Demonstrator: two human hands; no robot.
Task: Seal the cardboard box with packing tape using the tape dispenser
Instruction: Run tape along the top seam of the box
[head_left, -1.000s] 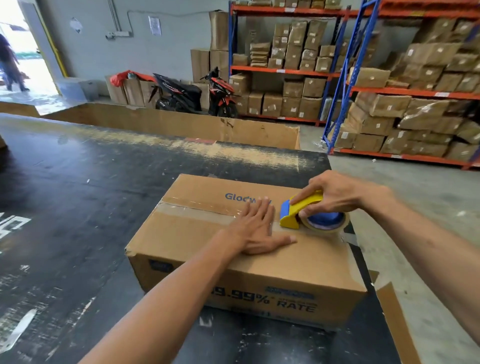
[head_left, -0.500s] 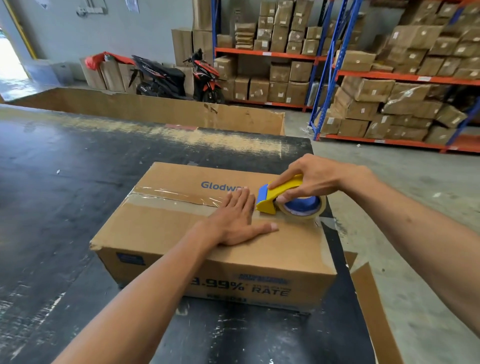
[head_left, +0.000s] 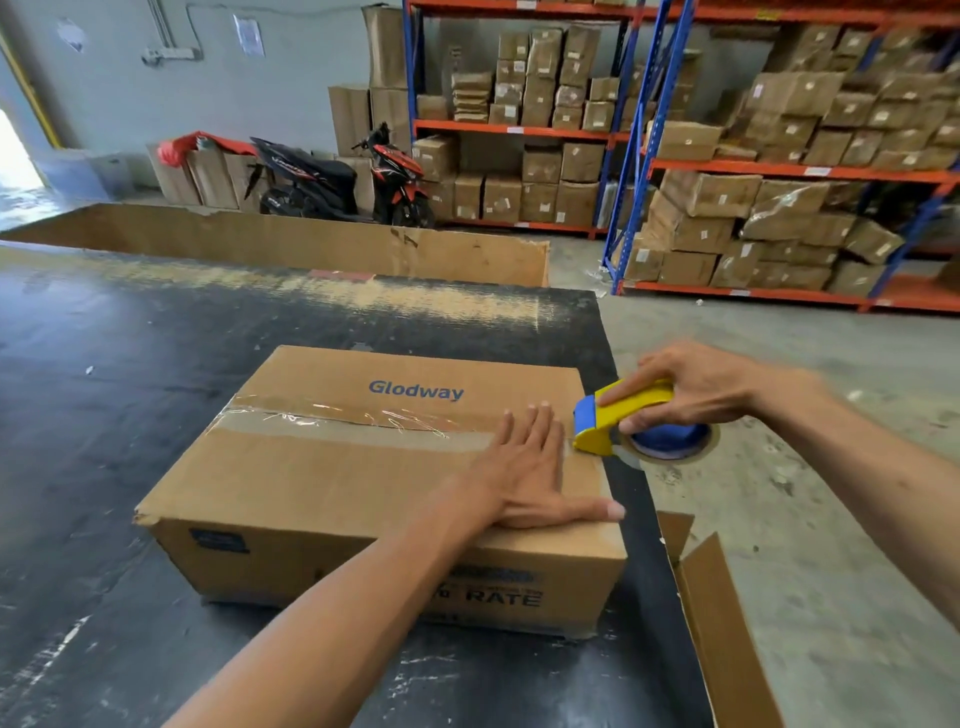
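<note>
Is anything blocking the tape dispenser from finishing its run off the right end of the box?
Nothing visible does. The tape dispenser, held in the right hand, is already at the cardboard box's right edge. The left hand lies flat behind it, on the box top.

Matt brown cardboard box (head_left: 332, 483), glossy clear tape (head_left: 332, 415), yellow plastic dispenser (head_left: 618, 421), scuffed black table (head_left: 130, 364).

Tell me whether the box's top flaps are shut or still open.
Shut. The cardboard box has both flaps lying flat, tape along their seam, and the left hand pressing down near the tape dispenser.
</note>
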